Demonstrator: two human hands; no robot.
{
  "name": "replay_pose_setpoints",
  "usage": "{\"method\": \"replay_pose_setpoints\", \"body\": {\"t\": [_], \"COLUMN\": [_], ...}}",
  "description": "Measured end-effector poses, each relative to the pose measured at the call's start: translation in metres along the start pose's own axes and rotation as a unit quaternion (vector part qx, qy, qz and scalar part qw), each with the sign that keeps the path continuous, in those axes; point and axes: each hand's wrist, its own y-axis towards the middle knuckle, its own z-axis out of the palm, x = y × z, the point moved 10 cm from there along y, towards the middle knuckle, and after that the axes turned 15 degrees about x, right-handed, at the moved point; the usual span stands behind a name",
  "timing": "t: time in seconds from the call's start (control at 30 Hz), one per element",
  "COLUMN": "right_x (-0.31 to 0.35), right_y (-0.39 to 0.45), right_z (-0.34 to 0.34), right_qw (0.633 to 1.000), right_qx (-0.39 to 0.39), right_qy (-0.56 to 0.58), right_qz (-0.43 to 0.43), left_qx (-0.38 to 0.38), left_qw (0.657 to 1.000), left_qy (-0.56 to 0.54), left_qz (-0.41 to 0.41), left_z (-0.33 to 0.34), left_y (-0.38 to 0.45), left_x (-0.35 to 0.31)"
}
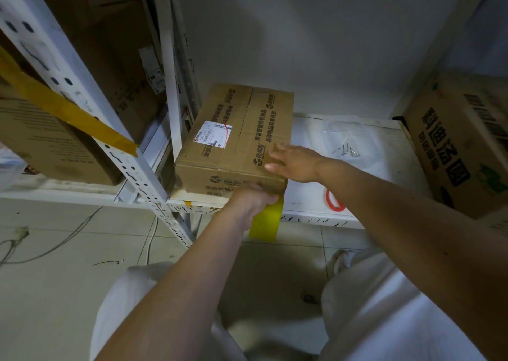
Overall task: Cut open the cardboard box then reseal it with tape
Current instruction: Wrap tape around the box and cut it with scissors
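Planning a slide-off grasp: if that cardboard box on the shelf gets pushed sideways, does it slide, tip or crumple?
The cardboard box is low and wide and lies flat on the shelf, so it should slide, not tip. Its panels look stiff and undented under the right hand; crumpling seems unlikely. Weight cannot be judged. The left hand holds yellow tape at its near face.

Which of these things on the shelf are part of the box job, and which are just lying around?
In use: cardboard box; yellow tape; left hand; right hand.

Lying about: clear bag; red ring; big printed box; floor cables.
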Motion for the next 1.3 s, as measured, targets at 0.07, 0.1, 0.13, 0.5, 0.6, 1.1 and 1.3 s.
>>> {"method": "replay_pose_setpoints", "body": {"t": [0.07,0.1,0.13,0.5,0.6,1.1,1.3], "right_x": [0.001,0.002,0.001,-0.002,-0.003,0.014,0.019], "right_y": [-0.002,-0.002,-0.002,0.004,0.002,0.005,0.007], "right_z": [0.000,0.000,0.000,0.003,0.005,0.005,-0.002], "right_qw": [1.000,1.000,0.999,0.998,0.997,0.972,0.947], "right_qx": [0.012,0.016,0.018,0.020,0.029,-0.126,-0.170], "right_qy": [-0.019,-0.027,-0.033,-0.067,-0.066,-0.192,-0.252], "right_qz": [0.005,0.005,0.004,-0.008,-0.006,0.052,0.106], "left_qx": [-0.009,-0.010,-0.009,-0.069,-0.083,-0.091,-0.107], "left_qw": [1.000,1.000,1.000,0.997,0.996,0.995,0.994], "left_qy": [-0.010,-0.019,-0.025,0.008,0.022,0.027,0.000], "left_qz": [-0.006,-0.010,-0.016,-0.043,-0.022,0.001,-0.016], "left_z": [0.000,-0.001,0.000,-0.012,-0.012,-0.015,-0.019], "left_y": [0.002,0.007,0.012,0.041,0.027,0.043,0.048], "left_x": [0.003,0.006,0.010,0.037,0.031,0.021,0.025]}}
